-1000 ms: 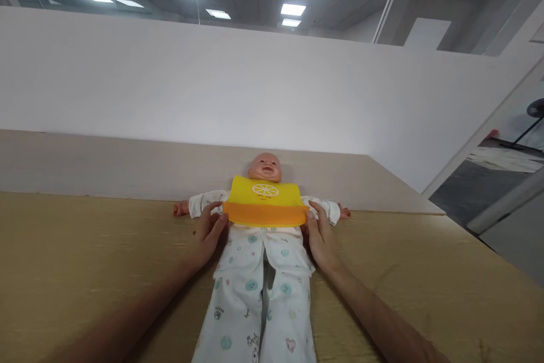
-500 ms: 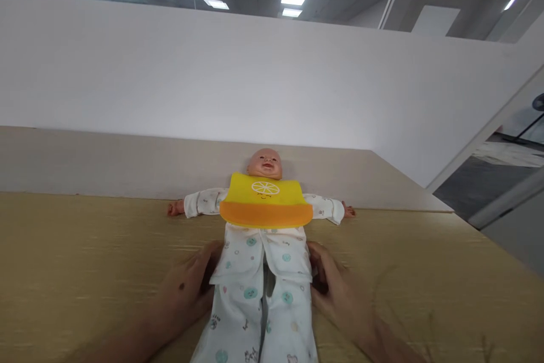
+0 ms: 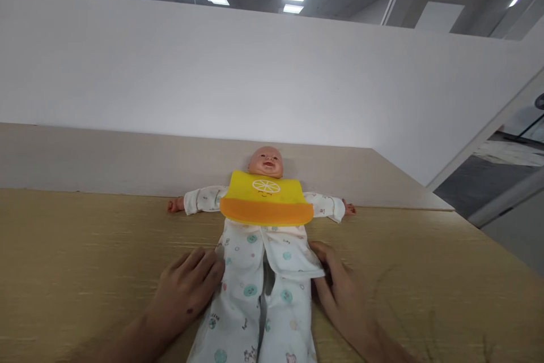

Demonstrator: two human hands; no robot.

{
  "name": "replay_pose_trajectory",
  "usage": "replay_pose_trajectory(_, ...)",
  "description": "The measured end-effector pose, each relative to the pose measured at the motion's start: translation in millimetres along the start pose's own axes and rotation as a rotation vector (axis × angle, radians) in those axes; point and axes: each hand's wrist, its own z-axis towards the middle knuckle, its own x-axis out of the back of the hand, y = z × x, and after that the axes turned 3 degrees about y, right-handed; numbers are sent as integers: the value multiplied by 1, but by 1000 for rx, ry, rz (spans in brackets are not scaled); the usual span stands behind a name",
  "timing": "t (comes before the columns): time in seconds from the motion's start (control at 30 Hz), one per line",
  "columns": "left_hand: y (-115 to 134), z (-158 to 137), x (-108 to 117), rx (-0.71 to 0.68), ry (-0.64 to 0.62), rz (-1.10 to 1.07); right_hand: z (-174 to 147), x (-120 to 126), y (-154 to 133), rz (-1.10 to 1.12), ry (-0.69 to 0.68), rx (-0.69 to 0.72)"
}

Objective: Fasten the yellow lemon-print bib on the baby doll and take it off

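Observation:
A baby doll [image 3: 266,162] lies on its back with both arms spread out. Over its chest is a yellow bib [image 3: 266,190] with an orange pocket and a citrus-slice print. Below it shows a white printed shirt [image 3: 285,250], open at the front, above matching trousers [image 3: 250,309]. My left hand [image 3: 189,286] lies back up at the shirt's left edge, fingers curled in against the cloth; the fingertips are hidden. My right hand [image 3: 340,289] pinches the shirt's right lower corner between thumb and fingers, and that corner is pulled outward.
The doll lies on a wood-grain table [image 3: 85,250], its head on a raised beige strip [image 3: 106,159] along the back. Behind stands a white partition [image 3: 212,80]. To the right, past the table's edge, grey floor [image 3: 463,176] shows.
My left hand has turned from beside the shirt to back up, with its fingers curled at the cloth. My right hand has taken the shirt's right corner and drawn it outward.

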Motion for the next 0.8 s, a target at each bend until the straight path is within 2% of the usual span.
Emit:
replay_pose_trajectory(0.07,0,-1,-1,97,-61,-66,0,1,0,51,2,-33)
replay_pose_trajectory(0.2,2,5,-3,494,-302,-283,0,0,-1,-20,-111,-93)
replay_pose_trajectory(0.3,3,13,-3,637,-403,-387,0,-3,-2,-102,-180,-142)
replay_pose_trajectory(0.5,5,22,1,649,-519,-345,1,-7,-1,64,-195,-149)
replay_pose_trajectory(0.63,9,21,2,635,-484,-433,0,-9,1,170,-185,-143)
replay_pose_trajectory(0.8,12,16,0,591,-502,-421,0,-11,2,145,-180,-181)
